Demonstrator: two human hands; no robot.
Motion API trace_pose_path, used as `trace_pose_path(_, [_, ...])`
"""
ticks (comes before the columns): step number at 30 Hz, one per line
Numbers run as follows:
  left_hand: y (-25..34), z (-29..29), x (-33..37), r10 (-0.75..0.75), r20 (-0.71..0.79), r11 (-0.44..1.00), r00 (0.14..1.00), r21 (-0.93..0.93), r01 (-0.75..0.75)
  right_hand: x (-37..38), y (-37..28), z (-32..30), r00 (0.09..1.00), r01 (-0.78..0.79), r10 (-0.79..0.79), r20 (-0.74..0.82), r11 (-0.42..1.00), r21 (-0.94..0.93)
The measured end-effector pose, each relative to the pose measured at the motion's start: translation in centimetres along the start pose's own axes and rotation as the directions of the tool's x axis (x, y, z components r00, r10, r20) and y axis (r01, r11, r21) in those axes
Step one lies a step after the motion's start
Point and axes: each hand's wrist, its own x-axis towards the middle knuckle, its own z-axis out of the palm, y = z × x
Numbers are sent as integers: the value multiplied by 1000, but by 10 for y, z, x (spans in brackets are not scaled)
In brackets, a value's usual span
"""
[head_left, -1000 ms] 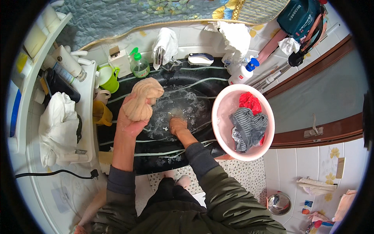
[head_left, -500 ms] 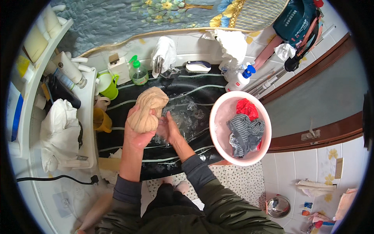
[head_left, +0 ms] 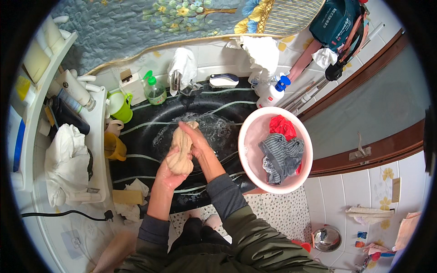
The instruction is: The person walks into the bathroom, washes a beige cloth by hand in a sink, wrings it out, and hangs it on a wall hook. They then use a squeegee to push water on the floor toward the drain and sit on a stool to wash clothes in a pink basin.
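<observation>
A wet beige cloth (head_left: 183, 157) hangs bunched between my two hands, over the black sink (head_left: 145, 113) with its pale wavy stripes. My left hand (head_left: 167, 176) is wrapped round its lower, thicker end from the left and below. From the right, my right hand (head_left: 196, 140) closes on the narrower upper part, and its far fingers are partly hidden behind the cloth. Bubbly water (head_left: 214, 132) lies in the sink bowl just beyond. At the back stands a metal tap (head_left: 176, 81) with a white towel (head_left: 184, 63) draped over it.
On the right, a pink-white basin (head_left: 246, 159) holds grey striped cloth (head_left: 284, 157) and red cloth (head_left: 282, 126). Along the back edge are a green pump bottle (head_left: 156, 93), a brush (head_left: 224, 81) and a white bottle with a blue pump (head_left: 273, 94). Green (head_left: 120, 108) and yellow (head_left: 114, 146) cups line the left.
The beige cloth has come lower and nearer to me, from a round bundle to a longer, narrower shape. My right hand has moved up from beside the cloth onto it.
</observation>
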Motion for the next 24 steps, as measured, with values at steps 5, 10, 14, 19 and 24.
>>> trace_pose_path(5, [11, -13, 7, 32, -215, 878, 976, 472, 75, 12, -9, 12, 996, -48, 0, -93, 858, -512])
trace_pose_path(10, [10, -4, 34, 263, -279, 182, 924, 954, 236, 29, 0, 11, 959, -46, -257, -120, 275, -960])
trace_pose_path(14, [-7, 7, 38, 468, -115, -336, 876, 894, 296, 14, 8, 24, 902, -142, -396, -170, 99, -985])
trace_pose_path(19, [-8, -3, 30, 556, 46, -441, 830, 863, 248, -11, -12, 37, 958, 32, -278, -66, 334, -942])
trace_pose_path(24, [28, -20, 2, -67, 111, 891, 992, 454, 9, -41, -43, 7, 975, 60, -16, 222, 979, -193])
